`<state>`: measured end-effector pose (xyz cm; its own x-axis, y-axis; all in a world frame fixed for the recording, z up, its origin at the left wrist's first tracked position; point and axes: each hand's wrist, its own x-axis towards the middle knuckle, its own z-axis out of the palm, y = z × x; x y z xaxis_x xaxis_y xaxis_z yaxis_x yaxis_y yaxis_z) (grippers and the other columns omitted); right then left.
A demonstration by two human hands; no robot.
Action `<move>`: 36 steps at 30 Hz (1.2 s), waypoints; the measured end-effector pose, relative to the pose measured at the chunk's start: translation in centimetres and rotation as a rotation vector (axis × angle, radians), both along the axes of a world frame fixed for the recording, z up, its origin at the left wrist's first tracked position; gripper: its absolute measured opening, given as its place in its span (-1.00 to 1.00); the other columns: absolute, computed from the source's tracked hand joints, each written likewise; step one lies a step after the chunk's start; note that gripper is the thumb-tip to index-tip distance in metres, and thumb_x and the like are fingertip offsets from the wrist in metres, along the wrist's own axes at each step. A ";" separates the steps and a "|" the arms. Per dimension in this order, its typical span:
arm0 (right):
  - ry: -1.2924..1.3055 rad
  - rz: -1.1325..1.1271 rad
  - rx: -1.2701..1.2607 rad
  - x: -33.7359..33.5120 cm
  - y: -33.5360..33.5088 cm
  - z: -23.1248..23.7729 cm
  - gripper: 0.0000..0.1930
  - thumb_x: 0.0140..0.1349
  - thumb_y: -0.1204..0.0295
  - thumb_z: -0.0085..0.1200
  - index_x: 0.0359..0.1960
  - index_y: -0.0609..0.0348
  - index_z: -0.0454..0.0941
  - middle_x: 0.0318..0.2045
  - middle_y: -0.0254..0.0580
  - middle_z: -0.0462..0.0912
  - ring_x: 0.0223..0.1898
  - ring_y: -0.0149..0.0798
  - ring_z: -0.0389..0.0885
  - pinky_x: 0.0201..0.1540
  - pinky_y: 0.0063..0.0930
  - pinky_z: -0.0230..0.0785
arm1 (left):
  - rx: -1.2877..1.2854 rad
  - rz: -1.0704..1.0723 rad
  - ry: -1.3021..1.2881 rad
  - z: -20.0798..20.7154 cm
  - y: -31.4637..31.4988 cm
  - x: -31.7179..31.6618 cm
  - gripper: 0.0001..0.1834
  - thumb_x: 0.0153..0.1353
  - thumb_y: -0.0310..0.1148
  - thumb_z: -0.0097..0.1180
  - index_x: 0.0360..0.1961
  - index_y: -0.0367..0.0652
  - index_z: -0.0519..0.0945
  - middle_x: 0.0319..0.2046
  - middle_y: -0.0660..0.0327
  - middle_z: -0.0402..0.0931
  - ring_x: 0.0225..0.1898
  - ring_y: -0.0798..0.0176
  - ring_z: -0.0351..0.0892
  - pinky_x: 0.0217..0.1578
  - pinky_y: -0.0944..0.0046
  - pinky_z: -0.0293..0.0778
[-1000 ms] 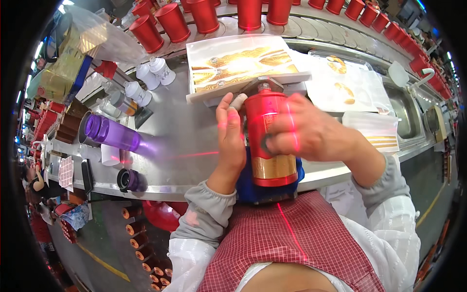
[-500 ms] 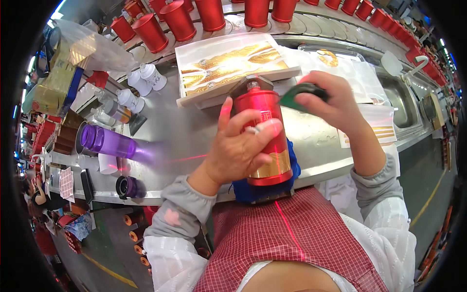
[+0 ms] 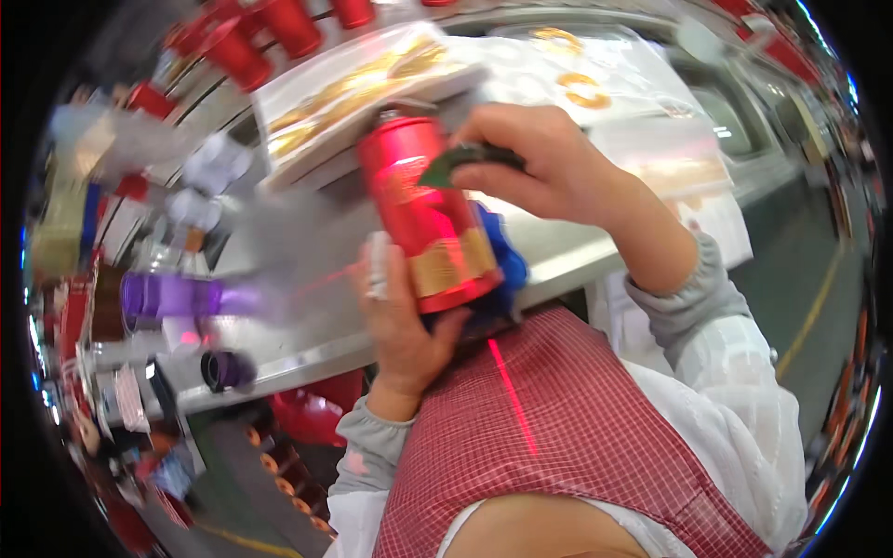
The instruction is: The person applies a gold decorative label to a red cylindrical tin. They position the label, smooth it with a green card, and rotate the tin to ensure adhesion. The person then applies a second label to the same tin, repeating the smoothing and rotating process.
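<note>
A shiny red metal canister point(image 3: 423, 200) with a gold band round its lower part lies tilted in front of me, its metal-tipped end pointing away. My left hand point(image 3: 406, 325) grips its near left side, thumb at the bottom edge and fingers along the wall; one finger has a white wrap. In my right hand point(image 3: 535, 163) is a dark green flat scraper point(image 3: 442, 170), its edge against the canister's upper right side. Blue cloth point(image 3: 502, 251) shows beneath and to the right of the canister. Motion blurs parts of the view.
A box with gold-patterned sheets point(image 3: 363, 84) stands behind the canister. White sheets with gold rings point(image 3: 584, 91) lie at the back right, by a sink point(image 3: 721, 116). A purple bottle point(image 3: 172, 296) and its dark cap point(image 3: 226, 370) are at left. More red canisters point(image 3: 237, 56) line the back.
My left hand has slid from the canister's front down to its lower left side. The scraper has come onto the canister's wall, and the view has turned, shifting the scene.
</note>
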<state>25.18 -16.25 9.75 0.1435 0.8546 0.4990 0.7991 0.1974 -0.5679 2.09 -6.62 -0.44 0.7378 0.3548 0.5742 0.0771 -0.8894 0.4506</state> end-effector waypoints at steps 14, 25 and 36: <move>-0.239 -0.778 -0.272 6.6 -23.7 -7.9 -0.62 0.08 0.76 -0.02 -0.04 0.25 0.59 0.17 0.06 0.48 0.21 0.07 0.43 0.23 -0.26 0.34 | -0.364 0.026 -0.048 -1.5 -0.4 -0.5 -0.07 0.34 0.19 -0.08 0.39 -0.45 0.10 0.32 -0.18 0.23 0.36 -0.19 0.19 0.35 0.00 0.03; 0.342 -0.369 0.036 0.3 -9.4 -5.1 -0.51 0.20 0.81 -0.19 0.19 0.33 0.41 0.17 0.03 0.50 0.03 -0.23 0.58 0.00 -0.47 0.49 | 0.048 -0.013 0.068 1.1 1.0 -0.4 -0.15 0.31 0.10 0.03 0.32 -0.48 0.23 0.21 -0.18 0.37 0.26 -0.16 0.36 0.35 -0.29 -0.09; 0.789 -0.195 -0.146 1.4 -1.8 -1.8 -0.72 0.24 0.52 0.02 -0.01 0.25 0.45 -0.24 -0.28 0.59 -0.20 -0.51 0.51 -0.15 -0.56 0.41 | 0.124 -0.081 -0.030 1.4 2.6 0.2 -0.11 0.03 0.25 0.24 0.20 -0.22 0.40 0.11 -0.08 0.45 0.11 -0.14 0.49 0.29 -0.38 0.03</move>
<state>26.54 -18.00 7.94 0.5579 0.8265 0.0746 0.1664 -0.0233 -0.9858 2.27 -4.05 0.98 0.7427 0.2202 0.6323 -0.0087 -0.9411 0.3380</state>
